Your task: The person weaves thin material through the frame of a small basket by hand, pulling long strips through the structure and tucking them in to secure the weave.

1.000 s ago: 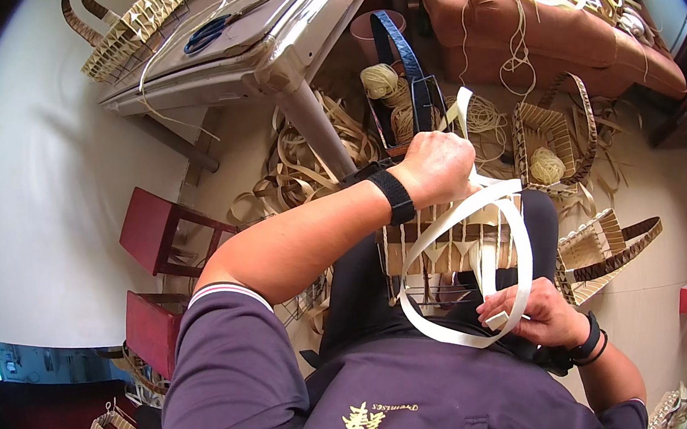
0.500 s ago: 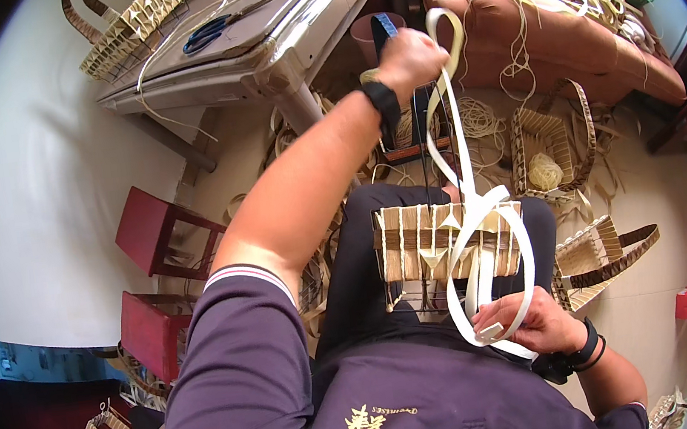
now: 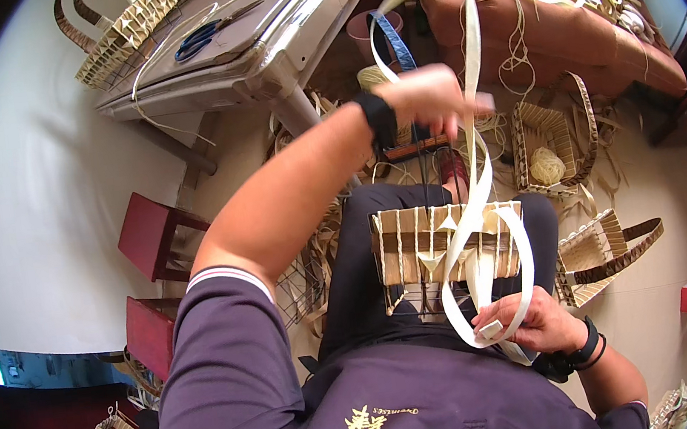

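A partly woven wire-frame basket [image 3: 403, 246], wrapped in tan and cream strips, rests on my lap. Its tall frame handle rises away from me, with a blue band [image 3: 393, 41] near the top. One long white flat strip [image 3: 522, 244] loops over the basket's near side and climbs past the handle. My right hand [image 3: 521, 319] is closed, pinching that strip below the basket. Above the far side, my left hand [image 3: 431, 101] is smeared by motion beside the rising strip; whether its fingers hold the strip does not show.
Scissors [image 3: 206, 38] and a loose cord lie on the table [image 3: 199, 86], beside another basket [image 3: 128, 31]. Strips heap on the brown sofa [image 3: 546, 44]. To the right stand handled baskets [image 3: 553, 141] on the floor. Red stools [image 3: 153, 233] stand left.
My left hand has come down toward me, and the strip's upper loop now flings higher, above the handle. My right hand keeps its place and grip.
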Tool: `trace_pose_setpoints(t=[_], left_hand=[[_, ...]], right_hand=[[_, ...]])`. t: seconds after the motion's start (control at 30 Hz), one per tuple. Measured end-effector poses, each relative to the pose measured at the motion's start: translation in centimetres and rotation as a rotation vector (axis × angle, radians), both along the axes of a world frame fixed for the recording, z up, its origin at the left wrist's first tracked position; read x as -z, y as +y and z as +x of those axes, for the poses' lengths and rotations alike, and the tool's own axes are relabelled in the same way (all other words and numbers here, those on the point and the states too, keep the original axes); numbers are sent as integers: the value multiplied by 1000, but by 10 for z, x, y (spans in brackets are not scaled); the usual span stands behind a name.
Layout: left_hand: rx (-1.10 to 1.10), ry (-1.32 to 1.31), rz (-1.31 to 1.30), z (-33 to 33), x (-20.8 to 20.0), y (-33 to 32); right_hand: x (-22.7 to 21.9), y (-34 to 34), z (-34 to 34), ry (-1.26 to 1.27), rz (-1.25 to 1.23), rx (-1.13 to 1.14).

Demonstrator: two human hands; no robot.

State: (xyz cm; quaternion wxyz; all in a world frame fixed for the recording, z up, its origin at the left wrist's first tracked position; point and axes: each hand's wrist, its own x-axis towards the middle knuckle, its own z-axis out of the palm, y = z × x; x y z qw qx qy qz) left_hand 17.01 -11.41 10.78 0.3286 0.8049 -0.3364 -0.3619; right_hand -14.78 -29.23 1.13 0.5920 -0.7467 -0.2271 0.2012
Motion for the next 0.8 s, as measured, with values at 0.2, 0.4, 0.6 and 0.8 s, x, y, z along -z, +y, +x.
trace_pose_setpoints(t=[0.2,0.4,0.6,0.8], left_hand=[[171,136,92,-81,60,17],[-151,-45,-222,-63,64,14],[-575,-98,-721,38,-17,-1],[-519,-9,-783,52,-48,17]], right_hand=[[-1,3,3,-40,14,-20],[-1,2,-1,22,12,-16],[-1,3,-5,74,-6,46],[9,3,-5,73,34,35]])
